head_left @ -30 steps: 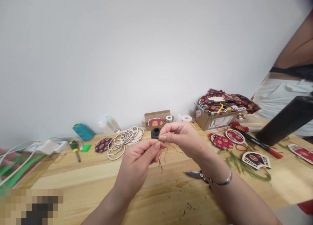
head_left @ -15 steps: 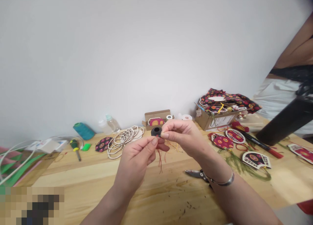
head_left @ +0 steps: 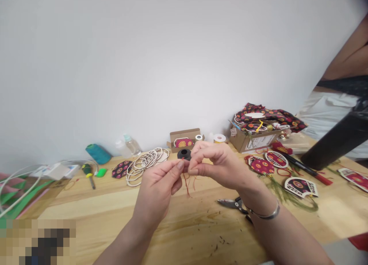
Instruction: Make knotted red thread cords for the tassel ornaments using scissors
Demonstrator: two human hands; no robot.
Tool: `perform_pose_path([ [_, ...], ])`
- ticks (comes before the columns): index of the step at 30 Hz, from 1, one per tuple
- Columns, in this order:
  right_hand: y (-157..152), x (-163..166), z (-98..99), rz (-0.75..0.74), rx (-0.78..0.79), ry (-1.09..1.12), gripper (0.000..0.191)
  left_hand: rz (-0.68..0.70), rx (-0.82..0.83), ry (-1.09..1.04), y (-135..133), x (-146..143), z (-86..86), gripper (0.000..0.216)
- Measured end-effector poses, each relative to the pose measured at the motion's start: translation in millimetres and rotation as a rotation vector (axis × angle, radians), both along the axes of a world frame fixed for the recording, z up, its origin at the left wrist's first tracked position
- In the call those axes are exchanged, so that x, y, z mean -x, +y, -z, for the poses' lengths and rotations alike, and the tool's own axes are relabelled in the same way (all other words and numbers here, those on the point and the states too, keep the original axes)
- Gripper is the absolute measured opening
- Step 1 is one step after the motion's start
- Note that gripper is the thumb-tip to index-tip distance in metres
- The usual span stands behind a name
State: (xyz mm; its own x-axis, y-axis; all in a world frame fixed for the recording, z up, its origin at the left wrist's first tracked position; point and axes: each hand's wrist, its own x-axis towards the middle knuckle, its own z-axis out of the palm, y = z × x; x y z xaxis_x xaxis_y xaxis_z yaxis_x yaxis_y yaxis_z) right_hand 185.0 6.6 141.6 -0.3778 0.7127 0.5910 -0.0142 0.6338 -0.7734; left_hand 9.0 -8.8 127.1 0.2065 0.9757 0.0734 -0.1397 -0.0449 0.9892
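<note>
- Left hand and right hand are raised above the counter, fingertips meeting at centre.
- Both hands are pinched on a red thread, thumb against forefinger on each side. The loose ends hang down below the fingers, clear of the counter.
- A black ring shows just behind the fingertips. Cannot tell whether it touches them or rests on the counter.
- The right wrist carries a silver bracelet.
- Scissors lie flat on the counter, just beside the right forearm.
- A stack of wooden frames lies fanned out, left of the hands and behind them.
- A small cardboard box stands against the wall behind the ring, and tape rolls sit to its right.
- A larger box sits at back right, heaped with patterned fabric. Finished fabric pieces lie in front of it.
- Far left: teal thread cone, clear bottle, screwdriver.
- A black roll lies tilted at the right edge, with another person's arm above it.
</note>
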Motion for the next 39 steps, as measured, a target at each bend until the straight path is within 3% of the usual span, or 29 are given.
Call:
perform_pose_path([
  [5, 3.2, 7.0, 3.3, 0.178, -0.001, 0.011, 0.015, 0.051, -0.028, 0.02, -1.4, 0.7, 2.7, 0.021],
  [12, 3.2, 6.8, 3.6, 0.223, 0.008, 0.001, 0.013, 0.081, -0.033, 0.065, 0.8, 3.6, 5.0, 0.026],
  [16, 4.3, 7.3, 3.9, 0.204, 0.072, -0.001, 0.014, 0.081, -0.02, 0.024, 1.3, 4.0, 5.4, 0.026],
  [23, 12.5, 8.0, 11.0, -0.002, 0.458, 0.198, 0.021, 0.051, -0.041, 0.018, 0.8, 3.3, 6.1, 0.023],
  [32, 12.5, 8.3, 11.6, -0.082, 0.594, 0.258, 0.014, 0.082, -0.082, 0.08, 2.0, 5.1, 8.0, 0.022],
  [39, 13.7, 11.1, 13.4, -0.08, 0.566, 0.229, 0.02, 0.111, -0.082, 0.088, -1.1, 4.1, 5.4, 0.023],
])
